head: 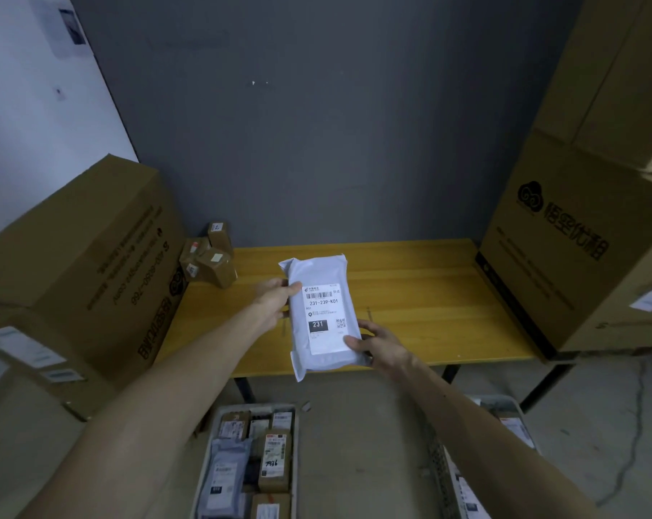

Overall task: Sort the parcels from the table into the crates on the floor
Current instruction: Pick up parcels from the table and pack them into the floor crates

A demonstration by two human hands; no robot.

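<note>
**White parcel (322, 312) held over the worktop (429, 294)**

Label up, it hangs above the worktop's near edge. Left hand (275, 301) fingers grasp its 9 o'clock edge; right hand (376, 348) fingers pinch its 5 o'clock corner. A filled crate (257, 406) lies at 6 o'clock on the floor.

Yellow wooden table (410, 294): small brown boxes (210, 256) clustered at back-left corner, big cardboard box (564, 264) on right end. Floor (354, 425): left crate (257, 407), right crate (438, 466), holding parcels (273, 462).
</note>
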